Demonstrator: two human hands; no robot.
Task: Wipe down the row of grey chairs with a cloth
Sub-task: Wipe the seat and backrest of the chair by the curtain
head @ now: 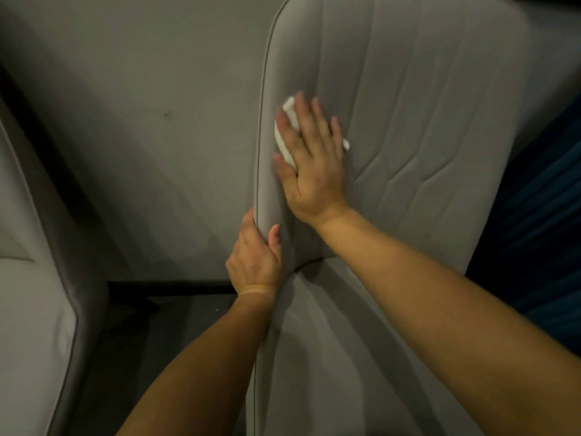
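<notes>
A grey padded chair (424,121) with stitched seams fills the centre and right. My right hand (309,162) lies flat on its backrest, fingers spread, pressing a white cloth (287,121) against the fabric; the cloth shows only at the fingertips and beside the little finger. My left hand (256,259) grips the left piped edge of the same chair, just below the right hand, with the thumb on the front face and the fingers wrapped behind.
A second grey chair (28,278) stands at the left edge. Between the two chairs is a plain grey wall (151,121) with a dark skirting strip and dark floor (163,341). Dark blue fabric (540,247) lies behind the chair at right.
</notes>
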